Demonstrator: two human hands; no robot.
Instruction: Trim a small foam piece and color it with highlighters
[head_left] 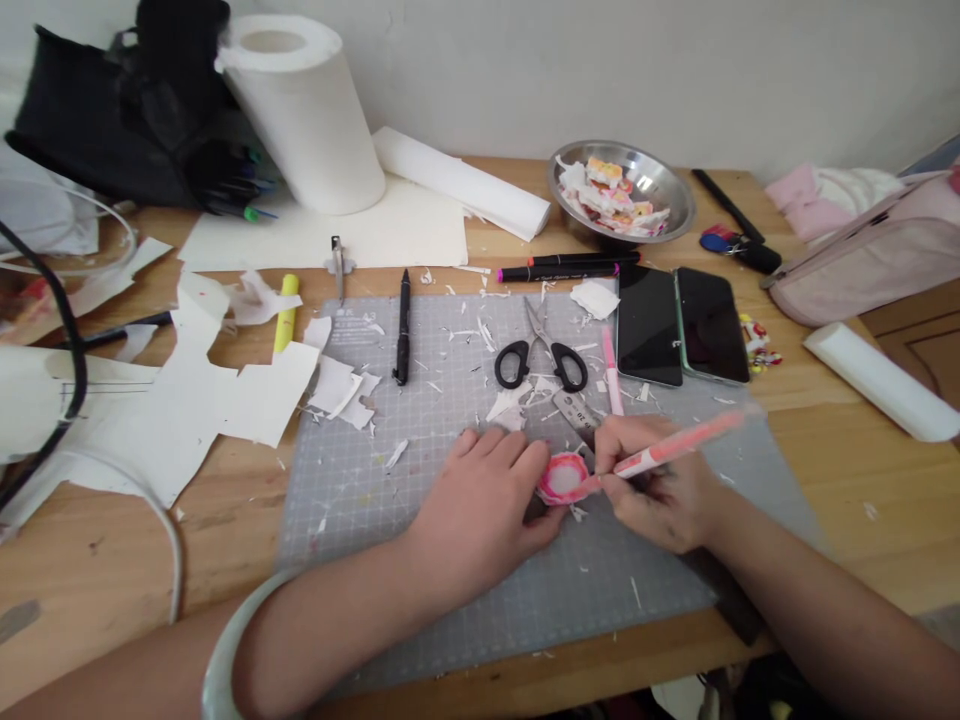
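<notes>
My left hand (487, 505) lies on the grey cutting mat (375, 480), its fingers pressed together on the edge of a small round paper piece (564, 479) with a pink rim and a white middle. My right hand (656, 480) is closed round a pink marker (679, 447), whose tip touches the right side of the paper piece. A pale bangle (225, 650) sits on my left wrist.
On the mat lie black-handled scissors (541, 350), a black pen (403, 330), another pink marker (611, 372) and several paper scraps. Two phones (682, 325) lie at the right. Behind them stand a steel bowl of coloured cut-outs (622, 190), a paper-towel roll (304, 105) and black markers (570, 266).
</notes>
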